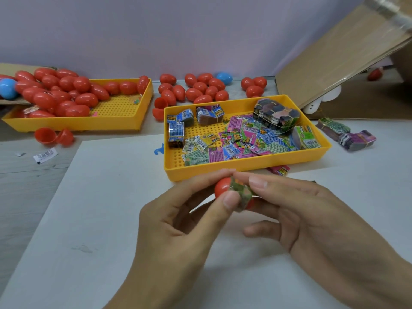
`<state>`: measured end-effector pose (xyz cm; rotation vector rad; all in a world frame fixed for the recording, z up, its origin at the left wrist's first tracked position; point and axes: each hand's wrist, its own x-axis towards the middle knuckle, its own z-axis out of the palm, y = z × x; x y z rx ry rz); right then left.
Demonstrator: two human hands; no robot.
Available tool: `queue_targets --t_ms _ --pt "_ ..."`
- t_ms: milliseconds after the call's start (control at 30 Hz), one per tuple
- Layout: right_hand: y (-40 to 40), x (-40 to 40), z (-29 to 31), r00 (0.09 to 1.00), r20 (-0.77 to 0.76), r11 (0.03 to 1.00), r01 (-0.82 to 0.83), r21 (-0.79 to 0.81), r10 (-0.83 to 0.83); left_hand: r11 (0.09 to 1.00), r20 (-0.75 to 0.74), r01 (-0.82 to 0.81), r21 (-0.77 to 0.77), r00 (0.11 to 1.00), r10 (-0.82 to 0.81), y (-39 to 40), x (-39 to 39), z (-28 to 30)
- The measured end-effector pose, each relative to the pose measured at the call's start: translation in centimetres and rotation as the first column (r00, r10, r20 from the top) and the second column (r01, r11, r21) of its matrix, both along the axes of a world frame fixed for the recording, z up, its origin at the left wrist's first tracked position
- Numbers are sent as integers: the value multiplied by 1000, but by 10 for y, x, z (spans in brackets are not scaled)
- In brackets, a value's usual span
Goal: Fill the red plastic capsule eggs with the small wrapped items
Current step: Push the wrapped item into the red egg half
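a red egg half (223, 186) is pinched in the left hand (178, 221) just before the near yellow tray (245, 171), while a small wrapped item (242, 195) is gripped by the right hand (312, 219) at its mouth, right of it.

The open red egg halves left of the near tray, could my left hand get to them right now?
Probably not at once: the left hand is pinching the red egg and folded packet. The path to the open halves looks free, with bare table between.
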<state>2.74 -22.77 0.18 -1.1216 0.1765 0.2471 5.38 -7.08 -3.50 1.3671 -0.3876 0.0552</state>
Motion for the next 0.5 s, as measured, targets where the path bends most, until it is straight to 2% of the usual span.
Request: queue_targets --t_ms 167,500 --pt "0 -1 -2 995 -86 999 -40 7 41 996 48 -67 -66 996 70 1 3 4" --pt "-1 -1 -2 999 -44 995 17 -95 -21 997 80 -70 -9 994 71 1 1 3"
